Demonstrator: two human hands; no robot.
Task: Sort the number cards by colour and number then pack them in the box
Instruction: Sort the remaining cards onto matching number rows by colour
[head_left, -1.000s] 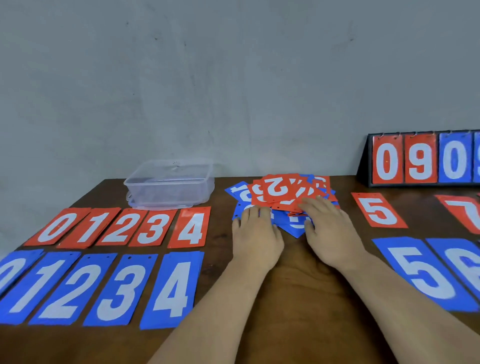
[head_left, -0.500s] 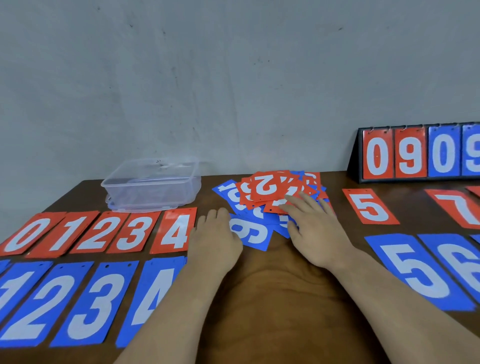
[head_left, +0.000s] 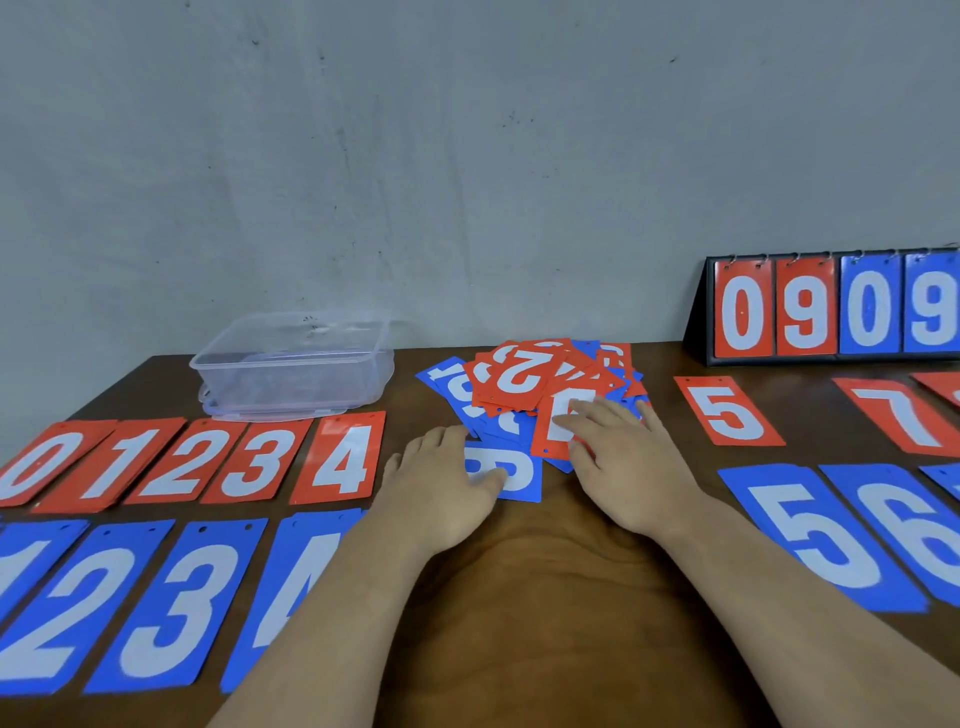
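Observation:
A loose pile of red and blue number cards (head_left: 524, 382) lies at the table's middle back. My left hand (head_left: 441, 491) lies flat beside it, fingers on a blue card (head_left: 522, 475) drawn out toward me. My right hand (head_left: 623, 467) lies flat with its fingers on a red card (head_left: 556, 421) at the pile's near edge. Red cards 0 to 4 (head_left: 208, 460) form a row at the left, with blue cards (head_left: 150, 603) in a row below them. A red 5 (head_left: 730, 410), red 7 (head_left: 898, 415), blue 5 (head_left: 815, 535) and blue 6 (head_left: 904, 530) lie at the right.
A clear plastic box (head_left: 296, 364) stands at the back left, behind the red row. A black flip scoreboard (head_left: 831, 306) showing 0 9 0 9 stands at the back right against the grey wall. Bare brown table (head_left: 545, 597) shows between my forearms.
My left hand moved left, then came back onto the blue card pulled out of the pile. My right hand slid a red card to the pile's near edge. The view shifted right.

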